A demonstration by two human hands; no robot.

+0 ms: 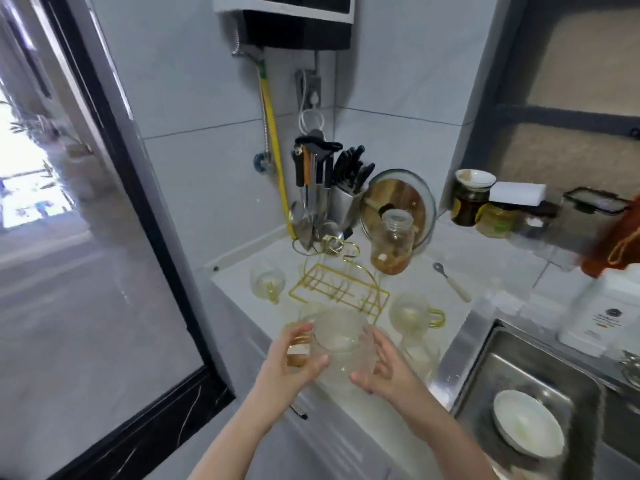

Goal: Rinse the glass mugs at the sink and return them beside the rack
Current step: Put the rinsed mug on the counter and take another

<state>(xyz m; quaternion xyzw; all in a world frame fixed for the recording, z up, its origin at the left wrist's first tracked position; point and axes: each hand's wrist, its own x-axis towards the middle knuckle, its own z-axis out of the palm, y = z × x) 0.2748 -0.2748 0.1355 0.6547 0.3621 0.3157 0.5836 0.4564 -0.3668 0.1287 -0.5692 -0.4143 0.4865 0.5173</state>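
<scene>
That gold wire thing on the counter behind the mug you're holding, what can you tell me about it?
It is a gold wire rack, thin metal rods bent into a flat rectangular base with short upright pegs and a tall curved loop handle at the back. It stands upright on the white counter with nothing hanging on it. Glass mugs with gold handles stand around it: one to its left, one to its right. Whether they touch it is unclear.

Pale grey tiled walls (194,98) meet in a corner behind the white stone desk (460,244). Black-framed glass sliding door (114,216) at left, daylight beyond. White-and-black wall-mounted water heater (294,19) overhead. Dark-framed frosted window (571,98) at right.
</scene>
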